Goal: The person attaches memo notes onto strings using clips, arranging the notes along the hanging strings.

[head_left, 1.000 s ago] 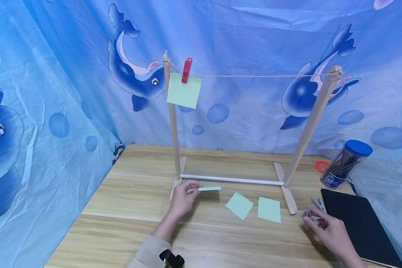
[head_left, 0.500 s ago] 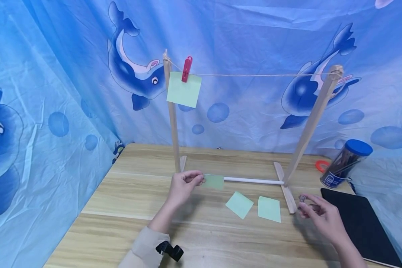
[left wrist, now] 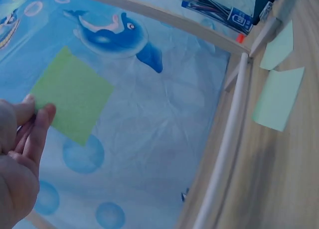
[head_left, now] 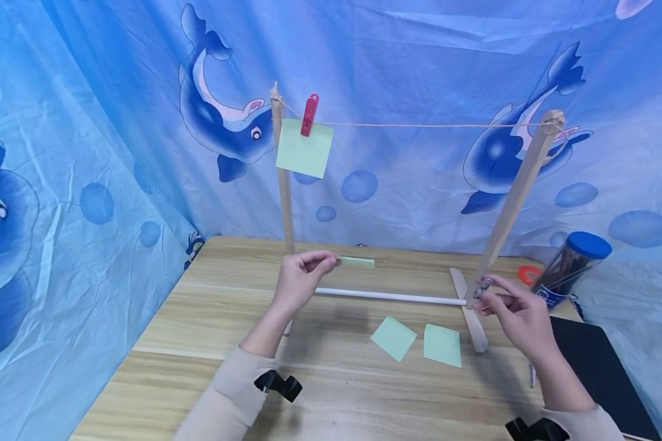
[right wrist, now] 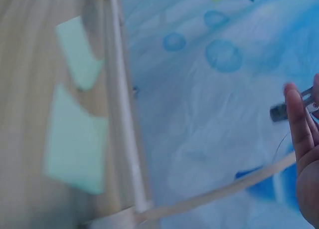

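Observation:
In the head view my left hand (head_left: 300,280) pinches a green sticky note (left wrist: 72,97) by one corner, raised over the table behind the stand's white rod. My right hand (head_left: 521,320) holds a small grey clothespin (head_left: 482,288) between thumb and fingers, in front of the right post. Its outer end (right wrist: 279,113) pokes out past the fingers in the right wrist view. A red clothespin (head_left: 309,115) fastens another green note (head_left: 304,150) to the string (head_left: 397,125) near the left post. Two more notes, one turned askew (head_left: 393,339) and one straighter (head_left: 442,346), lie on the table.
The stand has a left post (head_left: 285,211), a right post (head_left: 515,199) and a low white rod (head_left: 391,296). At right are a black notebook (head_left: 582,352), a blue-lidded container (head_left: 570,269), a red ring (head_left: 528,274) and a metal piece (head_left: 532,375). A dolphin-print curtain (head_left: 397,202) hangs behind.
My left hand has lifted its sticky note up from the table. My right hand has risen and moved left with the grey clothespin, away from beside the notebook.

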